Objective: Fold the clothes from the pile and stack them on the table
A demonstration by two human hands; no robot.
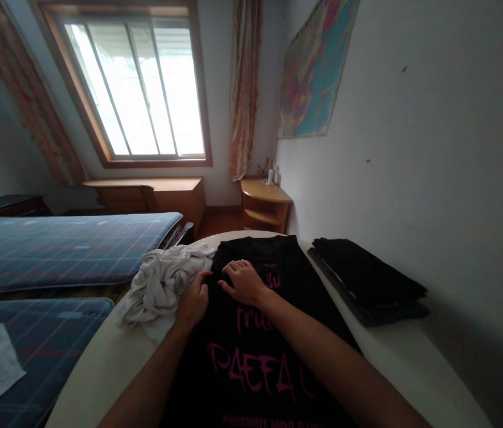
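A black T-shirt [251,351] with pink lettering lies lengthwise on the pale table, its sides folded in to a long strip. At its left edge, my left hand [193,299] has curled fingers closed on the cloth. My right hand [243,280] rests on the upper part of the shirt, palm down, with its fingers apart and nothing held. Both forearms cross over the shirt and hide some of the print. Just left of my left hand sits a crumpled white cloth [162,282].
Folded dark garments [367,276] are stacked at the right on the round-edged table [86,368]. Blue plaid mattresses [64,244] stand to the left. Beyond are a wooden desk [180,196], a corner shelf [266,190] and a window; a wall borders the right side.
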